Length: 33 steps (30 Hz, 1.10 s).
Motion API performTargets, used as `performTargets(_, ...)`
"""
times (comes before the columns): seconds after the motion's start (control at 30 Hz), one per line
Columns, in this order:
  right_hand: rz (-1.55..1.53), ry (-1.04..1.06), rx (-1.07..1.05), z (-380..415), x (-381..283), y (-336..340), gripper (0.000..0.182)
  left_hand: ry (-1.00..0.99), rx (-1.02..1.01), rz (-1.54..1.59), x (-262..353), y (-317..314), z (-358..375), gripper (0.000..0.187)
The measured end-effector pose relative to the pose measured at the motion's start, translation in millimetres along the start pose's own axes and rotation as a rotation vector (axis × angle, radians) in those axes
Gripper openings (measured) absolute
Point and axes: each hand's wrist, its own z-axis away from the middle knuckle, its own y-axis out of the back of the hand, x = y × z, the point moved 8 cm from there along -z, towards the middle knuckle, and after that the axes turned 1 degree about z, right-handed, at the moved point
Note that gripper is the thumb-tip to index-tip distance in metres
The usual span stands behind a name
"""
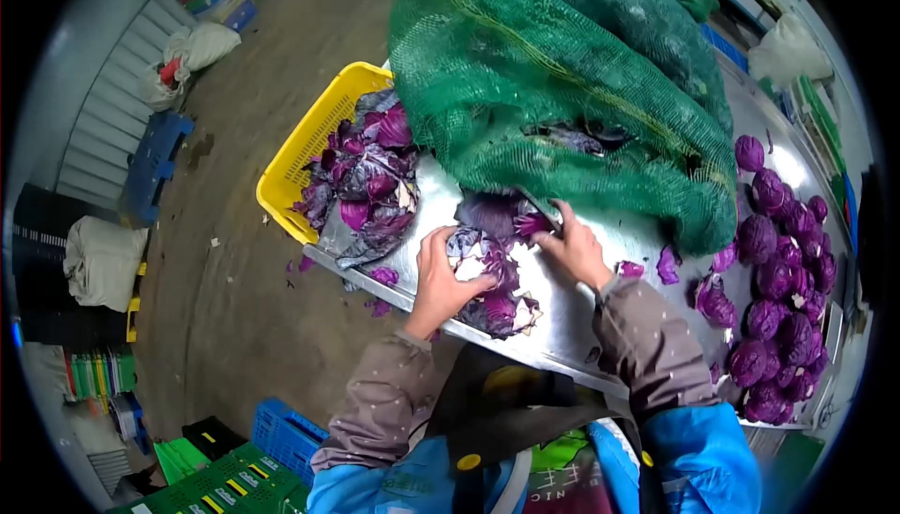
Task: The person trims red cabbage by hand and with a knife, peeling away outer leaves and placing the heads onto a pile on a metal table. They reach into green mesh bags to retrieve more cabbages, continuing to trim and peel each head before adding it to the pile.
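Note:
My left hand [441, 277] curves around the near side of a red cabbage [489, 207], with the thumb over loose outer leaves. The cabbage is slightly blurred and lies on the metal table before the net sack. My right hand [576, 250] is closed at its right side around a knife [541, 207], whose thin dark blade points up and left against the cabbage; the handle is mostly hidden. Trimmed purple leaves with pale cut bases [511, 312] lie below, between my hands. Leaf scraps [667, 265] are to the right of my right hand.
A big green net sack [562, 64] fills the far side of the metal table [567, 331]. At left stands a yellow basket [284, 163] of purple leaves. Many trimmed red cabbages [783, 275] are heaped at right. Green crates [230, 486] and a blue crate [284, 437] sit below left.

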Motion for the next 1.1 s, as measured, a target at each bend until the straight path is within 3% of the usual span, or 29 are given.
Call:
performTargets(0.07, -0.206, 0.216, 0.122, 20.1, -42.3, 9.5, 0.048, -0.072, -0.016, -0.058, 2.3, 0.8, -3.0, 0.090)
performTargets(0.13, -0.308, 0.452, 0.058, 35.8, -70.0, 1.4, 0.045, -0.036, -0.034, -0.048, 3.8, 0.1, -5.1, 0.092)
performTargets(0.27, -0.078, 0.406, -0.010, 46.9, -87.4, -20.8, 0.043, 0.113, -0.019, -0.054, -4.9, -7.5, -7.8, 0.093)
performTargets(0.37, 0.042, 0.407, 0.099, 35.1, -90.3, -19.5, 0.041, 0.078, 0.037, -0.102, -5.3, -12.7, -11.3, 0.091)
performTargets(0.53, 0.082, 0.350, 0.082, 3.0, -83.3, -18.5, 0.038, -0.002, 0.078, -0.188, 6.6, -19.8, -15.0, 0.086)
performTargets(0.6, 0.049, 0.356, 0.187, -25.4, -62.2, -14.1, 0.034, -0.087, 0.101, -0.230, 19.1, -21.1, -6.0, 0.089)
performTargets(0.67, 0.046, 0.347, 0.153, -33.6, -58.2, -21.2, 0.033, -0.056, 0.094, -0.176, 13.2, -13.9, -4.7, 0.088)
performTargets(0.73, 0.026, 0.217, -0.018, -34.3, -49.7, -47.9, 0.036, -0.035, 0.029, 0.029, -6.1, -0.8, -2.3, 0.087)
performTargets(0.8, 0.026, 0.132, 0.050, -42.8, -17.0, -64.1, 0.034, 0.049, -0.049, 0.251, -35.5, 12.0, 3.5, 0.087)
performTargets(0.87, 0.023, 0.156, 0.056, -42.6, -28.7, -58.1, 0.040, 0.003, -0.094, 0.283, -41.4, 18.2, 6.3, 0.087)
performTargets(0.93, 0.026, 0.097, -0.080, -41.2, -38.7, -49.3, 0.051, 0.114, -0.089, 0.349, -46.5, 12.2, 10.5, 0.088)
performTargets(0.97, -0.030, 0.247, 0.052, -33.9, -59.7, -30.8, 0.053, 0.091, -0.026, 0.299, -43.5, 13.1, 9.3, 0.086)
performTargets(1.0, -0.078, 0.295, 0.115, -21.5, -72.9, -14.3, 0.043, 0.087, -0.025, 0.303, -40.9, 10.6, 7.6, 0.086)
performTargets(1.1, -0.179, 0.509, 0.073, 14.9, -100.7, -3.7, 0.039, 0.122, 0.026, 0.230, -38.7, 8.6, 3.5, 0.083)
